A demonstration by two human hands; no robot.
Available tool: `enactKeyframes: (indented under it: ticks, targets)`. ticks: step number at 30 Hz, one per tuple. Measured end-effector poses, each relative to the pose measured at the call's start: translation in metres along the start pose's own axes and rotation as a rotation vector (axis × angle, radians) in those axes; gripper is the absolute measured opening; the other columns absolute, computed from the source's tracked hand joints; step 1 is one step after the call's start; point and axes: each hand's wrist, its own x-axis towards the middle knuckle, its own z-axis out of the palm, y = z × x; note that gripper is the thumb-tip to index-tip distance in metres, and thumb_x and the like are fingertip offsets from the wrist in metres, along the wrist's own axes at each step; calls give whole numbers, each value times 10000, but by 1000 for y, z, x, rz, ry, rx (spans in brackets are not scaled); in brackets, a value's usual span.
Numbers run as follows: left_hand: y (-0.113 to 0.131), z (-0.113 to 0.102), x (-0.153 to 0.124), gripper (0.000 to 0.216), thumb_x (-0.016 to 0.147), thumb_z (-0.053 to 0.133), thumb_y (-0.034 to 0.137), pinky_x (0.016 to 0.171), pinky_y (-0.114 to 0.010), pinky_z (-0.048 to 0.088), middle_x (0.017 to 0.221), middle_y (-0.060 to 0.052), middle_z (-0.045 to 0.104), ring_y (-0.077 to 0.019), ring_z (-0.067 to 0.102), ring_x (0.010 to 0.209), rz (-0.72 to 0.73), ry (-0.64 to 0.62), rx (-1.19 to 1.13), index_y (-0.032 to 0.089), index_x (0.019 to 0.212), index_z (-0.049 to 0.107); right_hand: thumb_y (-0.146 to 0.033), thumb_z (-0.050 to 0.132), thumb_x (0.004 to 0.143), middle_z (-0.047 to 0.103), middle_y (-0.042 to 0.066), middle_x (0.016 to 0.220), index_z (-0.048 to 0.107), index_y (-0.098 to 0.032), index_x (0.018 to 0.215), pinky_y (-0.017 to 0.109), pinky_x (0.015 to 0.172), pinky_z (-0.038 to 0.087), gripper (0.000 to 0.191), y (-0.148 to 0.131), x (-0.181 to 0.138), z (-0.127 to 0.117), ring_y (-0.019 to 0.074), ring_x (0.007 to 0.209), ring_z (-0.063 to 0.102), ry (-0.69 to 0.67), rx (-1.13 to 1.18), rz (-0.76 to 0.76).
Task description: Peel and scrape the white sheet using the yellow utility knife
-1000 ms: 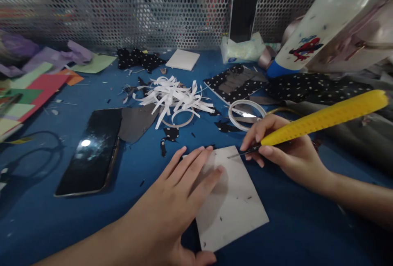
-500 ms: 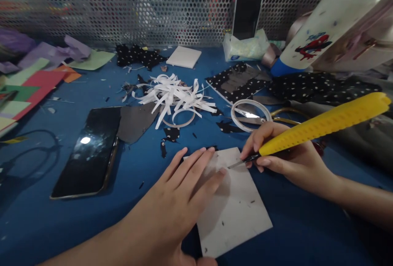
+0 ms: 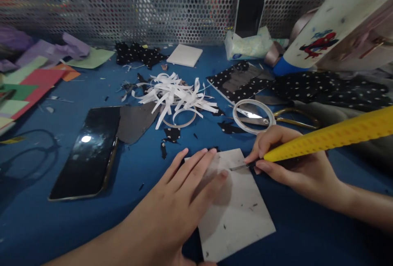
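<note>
A grey-white card [image 3: 238, 208] lies on the blue table in front of me. My left hand [image 3: 178, 200] lies flat on its left part, fingers stretched out and pressing it down. My right hand [image 3: 291, 163] is closed on a craft knife with a long yellow handle [image 3: 331, 137]. The knife's thin blade tip touches the card's upper edge, just right of my left fingertips.
A dark phone [image 3: 87, 151] lies at left beside a grey scrap. White paper strips [image 3: 176, 96], a tape ring [image 3: 253, 114], gold-handled scissors [image 3: 291, 118], spotted black fabric [image 3: 322, 87], coloured paper sheets [image 3: 33, 81], a tissue pack and a white bottle [image 3: 331, 24] crowd the back, before a perforated metal screen.
The knife blade has slid slightly along the card's top edge and the handle has dropped lower. My left hand stays pressed on the card. The view has shifted a little.
</note>
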Motion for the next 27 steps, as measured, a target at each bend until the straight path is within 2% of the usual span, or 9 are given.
enactKeyframes:
  ticks: [9,16,22,27]
  targets:
    - [0,-1,0,1201,611,701,729,1245,-534,36,1694,-144,80,-385,143,1545,5,4,-16,179,1581,255,-175,729,853,664,14,802,610,-234,860,218,574,557,134,-3,1,1,139,666,669,41,-16,12]
    - [0,-2,1,1210,604,725,724,1249,-535,26,1699,-125,58,-368,118,1553,0,-14,-55,200,1586,248,-188,746,840,665,18,790,622,-236,843,229,551,550,133,-2,2,0,148,650,666,56,15,30]
    - [0,-3,1,1167,628,738,680,1251,-556,48,1701,-113,55,-391,164,1540,3,-9,-93,201,1581,264,-188,773,823,655,12,805,631,-239,852,220,571,560,154,0,2,0,140,652,665,61,25,37]
    - [1,-3,1,1169,638,715,735,1254,-537,38,1702,-100,42,-373,142,1548,-2,2,-80,202,1580,273,-181,761,834,642,7,803,620,-236,858,203,573,560,153,-1,3,0,121,634,655,62,28,19]
